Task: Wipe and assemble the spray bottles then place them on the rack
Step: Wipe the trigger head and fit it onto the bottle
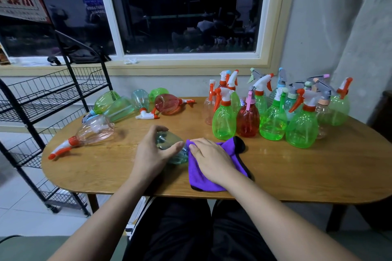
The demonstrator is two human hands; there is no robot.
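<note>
A clear pale-blue bottle body [169, 144] lies on its side near the front of the wooden table [297, 167]. My left hand [152, 152] grips it from above, thumb and fingers curled round it. My right hand [212, 159] lies on a purple cloth [199, 180] and pinches its edge against the bottle's right end. The black wire rack [42, 95] stands left of the table. Several assembled bottles [273, 118] stand upright at the back right.
Several bottles lie on their sides at the back left, among them a pink one with a sprayer [93, 131], green ones [114, 104] and a red one [169, 104]. A loose white-orange spray head [147, 115] lies between them. A window and wall close the far side.
</note>
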